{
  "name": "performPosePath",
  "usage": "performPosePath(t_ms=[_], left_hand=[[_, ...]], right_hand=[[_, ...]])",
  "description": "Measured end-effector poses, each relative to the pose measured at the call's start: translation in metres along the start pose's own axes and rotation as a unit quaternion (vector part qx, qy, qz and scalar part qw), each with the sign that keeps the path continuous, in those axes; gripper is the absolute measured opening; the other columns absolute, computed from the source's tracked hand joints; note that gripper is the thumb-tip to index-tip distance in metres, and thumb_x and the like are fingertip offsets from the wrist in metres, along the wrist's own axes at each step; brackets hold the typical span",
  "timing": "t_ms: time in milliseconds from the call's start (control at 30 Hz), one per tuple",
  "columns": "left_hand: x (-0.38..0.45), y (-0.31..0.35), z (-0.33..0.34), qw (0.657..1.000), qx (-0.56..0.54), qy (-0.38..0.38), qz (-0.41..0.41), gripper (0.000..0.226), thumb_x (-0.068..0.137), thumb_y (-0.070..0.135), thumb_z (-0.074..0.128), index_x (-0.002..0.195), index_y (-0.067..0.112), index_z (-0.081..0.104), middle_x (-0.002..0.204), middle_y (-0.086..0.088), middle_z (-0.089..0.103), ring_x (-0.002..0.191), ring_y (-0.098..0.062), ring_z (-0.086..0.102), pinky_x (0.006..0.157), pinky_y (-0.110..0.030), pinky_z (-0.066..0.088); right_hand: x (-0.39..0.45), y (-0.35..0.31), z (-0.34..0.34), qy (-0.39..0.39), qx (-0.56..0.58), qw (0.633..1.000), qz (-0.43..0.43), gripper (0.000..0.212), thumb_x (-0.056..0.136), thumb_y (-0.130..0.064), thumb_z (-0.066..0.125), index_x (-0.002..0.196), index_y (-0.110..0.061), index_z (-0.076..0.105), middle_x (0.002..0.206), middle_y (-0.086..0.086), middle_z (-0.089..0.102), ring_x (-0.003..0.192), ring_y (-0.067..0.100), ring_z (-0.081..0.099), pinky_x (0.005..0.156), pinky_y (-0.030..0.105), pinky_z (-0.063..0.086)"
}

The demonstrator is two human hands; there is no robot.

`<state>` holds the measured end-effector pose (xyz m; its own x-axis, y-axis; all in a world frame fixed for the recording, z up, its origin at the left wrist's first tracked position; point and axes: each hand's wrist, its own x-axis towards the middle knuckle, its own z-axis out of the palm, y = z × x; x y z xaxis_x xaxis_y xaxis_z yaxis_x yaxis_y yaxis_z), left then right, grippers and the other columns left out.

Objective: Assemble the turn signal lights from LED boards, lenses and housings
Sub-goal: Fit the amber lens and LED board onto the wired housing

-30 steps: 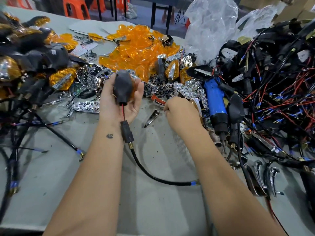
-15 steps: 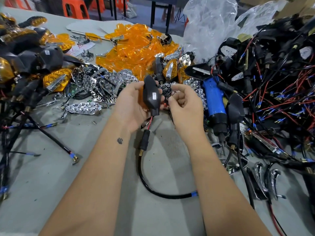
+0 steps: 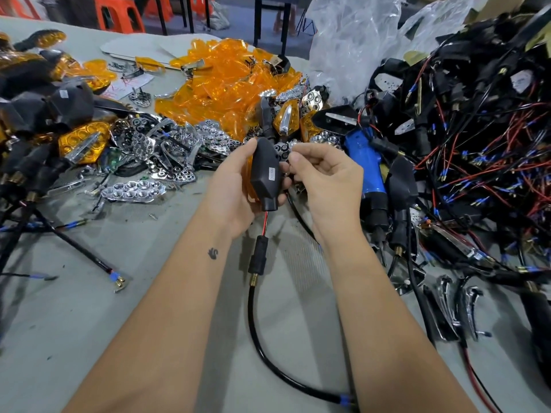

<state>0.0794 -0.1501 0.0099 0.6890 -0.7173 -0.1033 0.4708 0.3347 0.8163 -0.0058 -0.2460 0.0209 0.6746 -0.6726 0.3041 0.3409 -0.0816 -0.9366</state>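
Two hands in view. Left hand [image 3: 235,186] grips one black housing [image 3: 266,174], thumb up along its left side, fingers curled behind; held above the table [image 3: 149,293], centre of view. Housing is matte black, pointed at top, widest mid-body, with a small grey label on its face and a round stem at the bottom. An orange lens [image 3: 250,174] edge shows along the housing's left side, against the palm. Red and black wires leave the stem into a black connector [image 3: 258,254], then one black cable [image 3: 268,353] curves down across the table to a blue band at its end.

Right hand [image 3: 325,183] is just right of the housing, thumb and forefinger pinched together beside its edge, other fingers curled; what they pinch is too small to tell.

One blue tool [image 3: 368,171] lies right of the right hand. Orange lens pile [image 3: 226,84]: too many to count. Chrome reflectors [image 3: 131,190] scattered left, uncountable. Wired housing heap [image 3: 477,129] at right, finished lights [image 3: 44,99] at far left, one clear bag [image 3: 351,40] behind.
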Motion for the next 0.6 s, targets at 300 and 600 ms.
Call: performPosePath(t_ms=[300, 600], left_hand=[[-0.0032, 0.0001, 0.0019, 1.0, 0.026, 0.013, 0.009, 0.037, 0.099, 0.043, 0.048, 0.106, 0.009, 0.064, 0.075, -0.004, 0.069, 0.061, -0.02, 0.065, 0.051, -0.027, 0.051], [-0.005, 0.0004, 0.0064, 0.997, 0.056, 0.045, 0.004, 0.034, 0.098, 0.044, 0.051, 0.104, 0.013, 0.066, 0.076, -0.003, 0.07, 0.066, -0.02, 0.066, 0.051, -0.028, 0.051]], right_hand=[[-0.0008, -0.0022, -0.0011, -0.024, -0.043, 0.999, -0.017, 0.024, 0.085, 0.007, 0.068, 0.08, -0.016, 0.068, 0.067, -0.008, 0.068, 0.062, 0.007, 0.064, 0.06, 0.018, 0.053], [-0.0013, -0.0032, -0.0031, -0.038, -0.071, 0.996, -0.029, 0.026, 0.086, 0.004, 0.07, 0.081, -0.021, 0.072, 0.073, -0.005, 0.072, 0.068, 0.008, 0.066, 0.059, 0.019, 0.053]])
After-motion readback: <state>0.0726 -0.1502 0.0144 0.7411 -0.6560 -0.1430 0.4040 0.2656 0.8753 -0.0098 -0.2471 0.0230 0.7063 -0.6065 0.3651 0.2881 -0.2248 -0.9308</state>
